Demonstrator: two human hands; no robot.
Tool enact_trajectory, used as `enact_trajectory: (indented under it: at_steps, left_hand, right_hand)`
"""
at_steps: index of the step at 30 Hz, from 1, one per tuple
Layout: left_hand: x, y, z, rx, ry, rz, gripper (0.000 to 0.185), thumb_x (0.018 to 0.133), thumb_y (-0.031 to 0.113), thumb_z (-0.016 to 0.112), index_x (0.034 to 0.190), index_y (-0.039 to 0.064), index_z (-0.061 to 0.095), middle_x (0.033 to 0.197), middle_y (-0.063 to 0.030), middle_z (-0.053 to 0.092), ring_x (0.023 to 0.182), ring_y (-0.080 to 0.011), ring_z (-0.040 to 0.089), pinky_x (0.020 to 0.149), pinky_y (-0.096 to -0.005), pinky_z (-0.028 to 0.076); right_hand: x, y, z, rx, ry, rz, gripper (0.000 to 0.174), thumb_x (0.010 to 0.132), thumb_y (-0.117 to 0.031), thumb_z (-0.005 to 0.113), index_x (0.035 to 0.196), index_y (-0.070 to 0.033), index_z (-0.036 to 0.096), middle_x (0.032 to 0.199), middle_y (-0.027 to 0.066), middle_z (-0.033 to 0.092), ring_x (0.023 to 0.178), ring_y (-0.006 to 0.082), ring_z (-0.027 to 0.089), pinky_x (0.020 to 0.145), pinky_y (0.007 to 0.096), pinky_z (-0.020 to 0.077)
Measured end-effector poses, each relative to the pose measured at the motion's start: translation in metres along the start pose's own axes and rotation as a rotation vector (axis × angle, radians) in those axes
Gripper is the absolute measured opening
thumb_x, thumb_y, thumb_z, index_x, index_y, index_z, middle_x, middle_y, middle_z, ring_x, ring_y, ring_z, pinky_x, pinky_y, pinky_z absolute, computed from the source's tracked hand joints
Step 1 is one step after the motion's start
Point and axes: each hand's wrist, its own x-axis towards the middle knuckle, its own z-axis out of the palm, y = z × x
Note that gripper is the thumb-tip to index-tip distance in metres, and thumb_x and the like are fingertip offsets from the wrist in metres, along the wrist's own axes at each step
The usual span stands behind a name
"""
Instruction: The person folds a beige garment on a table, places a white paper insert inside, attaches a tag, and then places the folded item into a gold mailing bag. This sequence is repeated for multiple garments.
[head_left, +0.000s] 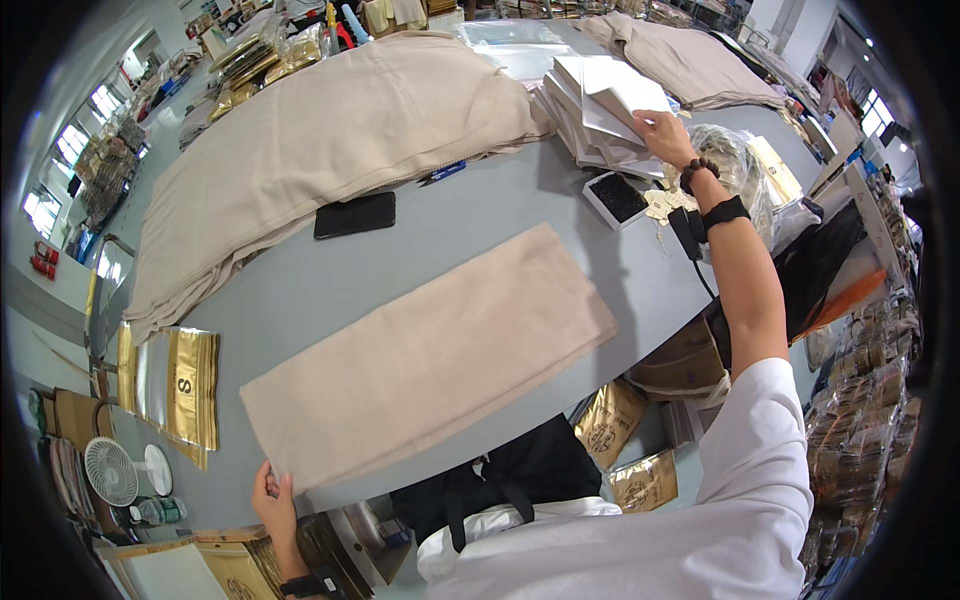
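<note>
A folded beige cloth lies as a long strip on the grey tabletop in front of me. My left hand rests at its near left corner, with thumb and fingers at the edge. Far to the right, my right hand has its fingers on the edge of the top white sheet of a stack of white paper or card. That sheet's near corner is curled up. Below the stack stands a small white box with dark contents, beside some cream hang tags.
A large pile of beige cloth covers the table's far left side. Near it lie a black phone and a blue pen-like tool. Gold-printed plastic bags sit at the left edge, by a white fan and a plastic bottle.
</note>
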Motion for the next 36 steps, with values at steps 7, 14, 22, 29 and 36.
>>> enact_trajectory:
  at_steps: [7,14,22,29,36]
  left_hand:
    - [-0.001,0.030,0.002,0.232,0.322,0.276,0.046,0.091,0.006,0.076,0.136,0.003,0.067,0.116,-0.0053,0.061,0.092,-0.0123,0.056,0.077,-0.0269,0.048]
    - [0.019,0.072,0.034,-0.454,-0.040,0.016,0.041,0.109,0.023,0.061,0.140,-0.004,0.061,0.132,-0.0133,0.065,0.109,-0.0192,0.066,0.089,-0.0298,0.054]
    - [0.045,0.130,0.078,-0.816,-0.286,-0.117,0.066,0.108,0.028,0.064,0.159,-0.006,0.039,0.127,-0.0122,0.069,0.108,-0.0123,0.066,0.089,-0.0241,0.052]
    - [0.037,0.106,0.090,-0.455,-0.193,-0.066,0.055,0.096,0.008,0.073,0.147,-0.003,0.058,0.085,0.0013,0.071,0.080,-0.0040,0.064,0.074,-0.0202,0.050]
    - [0.034,0.038,0.038,-0.405,-0.017,-0.105,0.055,0.095,0.006,0.073,0.146,-0.005,0.058,0.082,0.0010,0.070,0.070,-0.0032,0.060,0.064,-0.0205,0.048]
  right_hand:
    - [-0.009,-0.047,-0.003,-0.028,0.280,0.043,0.026,0.103,-0.024,0.057,0.116,-0.006,0.072,0.094,0.0253,0.073,0.089,0.0473,0.070,0.077,0.0528,0.0535]
    - [-0.154,-0.204,0.025,0.588,0.066,-0.370,0.019,0.106,-0.008,0.064,0.123,-0.001,0.065,0.091,0.0108,0.076,0.078,0.0130,0.073,0.070,0.0324,0.0578]
    - [-0.258,-0.280,0.080,1.378,-0.615,0.382,0.029,0.110,-0.025,0.060,0.120,0.001,0.066,0.086,-0.0013,0.069,0.070,0.0060,0.062,0.058,0.0232,0.0509]
    - [-0.281,-0.256,0.098,0.795,-0.614,0.076,0.039,0.105,-0.020,0.068,0.136,0.002,0.063,0.092,0.0087,0.076,0.074,0.0104,0.071,0.057,0.0273,0.0536]
    - [-0.280,-0.149,0.066,0.214,-0.133,-0.057,0.039,0.098,-0.027,0.076,0.126,-0.001,0.066,0.096,0.0117,0.070,0.083,0.0234,0.069,0.074,0.0359,0.0545]
